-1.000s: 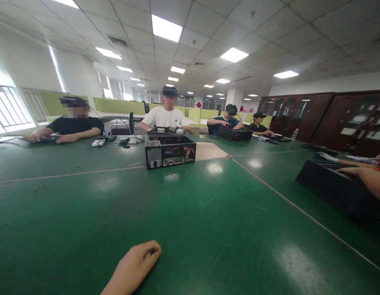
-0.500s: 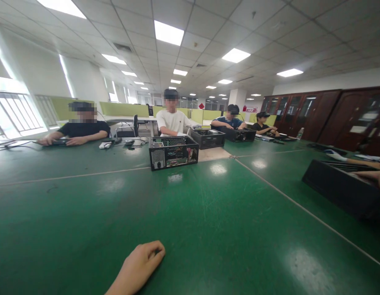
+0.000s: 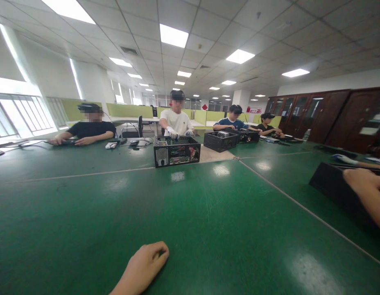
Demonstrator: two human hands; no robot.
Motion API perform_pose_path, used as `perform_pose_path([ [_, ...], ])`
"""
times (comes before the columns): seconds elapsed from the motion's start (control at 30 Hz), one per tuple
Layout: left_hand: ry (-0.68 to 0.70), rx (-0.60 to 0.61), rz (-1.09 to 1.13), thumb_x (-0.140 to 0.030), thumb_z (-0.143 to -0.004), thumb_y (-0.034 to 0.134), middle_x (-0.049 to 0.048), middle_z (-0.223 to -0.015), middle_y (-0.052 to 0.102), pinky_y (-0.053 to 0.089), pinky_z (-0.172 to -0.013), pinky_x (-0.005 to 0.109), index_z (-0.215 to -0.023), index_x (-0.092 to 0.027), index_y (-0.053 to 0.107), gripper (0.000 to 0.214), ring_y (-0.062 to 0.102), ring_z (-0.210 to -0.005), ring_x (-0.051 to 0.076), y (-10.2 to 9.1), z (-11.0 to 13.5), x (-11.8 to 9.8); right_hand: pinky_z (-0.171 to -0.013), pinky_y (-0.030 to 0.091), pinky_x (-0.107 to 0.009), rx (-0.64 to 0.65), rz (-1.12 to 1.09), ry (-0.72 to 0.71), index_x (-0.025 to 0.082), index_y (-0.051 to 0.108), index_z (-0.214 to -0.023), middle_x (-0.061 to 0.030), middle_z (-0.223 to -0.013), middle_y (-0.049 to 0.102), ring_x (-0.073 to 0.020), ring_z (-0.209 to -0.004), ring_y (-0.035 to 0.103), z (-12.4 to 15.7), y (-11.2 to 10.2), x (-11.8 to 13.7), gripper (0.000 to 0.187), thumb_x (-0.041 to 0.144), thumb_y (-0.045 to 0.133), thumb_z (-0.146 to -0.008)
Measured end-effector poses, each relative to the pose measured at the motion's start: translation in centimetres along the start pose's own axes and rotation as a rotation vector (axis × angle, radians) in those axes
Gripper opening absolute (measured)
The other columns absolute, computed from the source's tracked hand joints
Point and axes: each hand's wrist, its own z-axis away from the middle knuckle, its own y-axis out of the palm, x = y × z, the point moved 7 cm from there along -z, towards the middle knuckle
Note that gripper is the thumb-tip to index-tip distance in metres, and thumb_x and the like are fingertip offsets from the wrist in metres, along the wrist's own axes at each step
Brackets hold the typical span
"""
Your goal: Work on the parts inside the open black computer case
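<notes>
My left hand (image 3: 146,264) rests on the green table (image 3: 208,213) at the bottom edge of the view. Its fingers are curled into a loose fist and nothing shows in them. My right hand is out of sight. Farther back at mid-table stands an open black computer case (image 3: 177,151), well out of reach of my hand. A person in a white shirt (image 3: 177,122) sits behind it with gloved hands on its top edge.
At the right edge a co-worker's hand (image 3: 363,186) lies on a long black case (image 3: 334,186). Another black case (image 3: 220,140) stands behind the first. A person in black (image 3: 88,129) sits at the far left, two more at the back. Dark cabinets (image 3: 331,119) line the right wall.
The view has swung slightly left and down. The person in white now has both hands on the open case. The co-worker's hand at the right has come nearer. My left hand stays put.
</notes>
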Motion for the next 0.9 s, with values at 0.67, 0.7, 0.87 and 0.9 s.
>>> perform_pose_path([
  [0.67, -0.027, -0.001, -0.063, -0.040, -0.086, 0.038, -0.0024, -0.061, 0.049, 0.032, -0.060, 0.024, -0.084, -0.023, 0.065, 0.032, 0.051, -0.063, 0.017, 0.1, 0.1, -0.1, -0.044, 0.024, -0.026, -0.328, 0.004, -0.110, 0.008, 0.049, -0.022, 0.0005, -0.100, 0.066, -0.0406, -0.115, 0.043, -16.4, -8.8, -12.9, 0.083, 0.054, 0.008, -0.078],
  [0.7, -0.026, -0.002, -0.066, -0.040, -0.086, 0.038, -0.0023, -0.062, 0.049, 0.032, -0.060, 0.024, -0.085, -0.023, 0.065, 0.032, 0.051, -0.063, 0.017, 0.1, 0.1, -0.1, -0.046, 0.028, -0.027, -0.320, 0.000, -0.105, 0.011, 0.053, -0.025, 0.0007, -0.099, 0.067, -0.0407, -0.115, 0.044, -16.1, -8.7, -12.8, 0.081, 0.055, 0.012, -0.079],
  [0.87, -0.024, -0.006, -0.072, -0.040, -0.087, 0.038, -0.0021, -0.063, 0.050, 0.032, -0.060, 0.024, -0.085, -0.023, 0.065, 0.032, 0.051, -0.065, 0.017, 0.1, 0.3, 0.1, -0.058, 0.044, -0.033, -0.222, -0.055, -0.031, 0.021, 0.068, -0.041, -0.0006, -0.095, 0.070, -0.0395, -0.117, 0.047, -16.7, -7.7, -12.0, 0.075, 0.054, 0.014, -0.082],
  [0.9, -0.028, -0.006, -0.073, -0.040, -0.087, 0.038, -0.0022, -0.062, 0.050, 0.032, -0.060, 0.024, -0.085, -0.023, 0.065, 0.032, 0.051, -0.064, 0.016, 0.1, 0.3, 0.2, -0.058, 0.042, -0.035, -0.176, -0.079, 0.027, 0.020, 0.067, -0.041, -0.0018, -0.095, 0.070, -0.0395, -0.117, 0.046, -17.2, -7.4, -12.2, 0.080, 0.053, 0.006, -0.080],
])
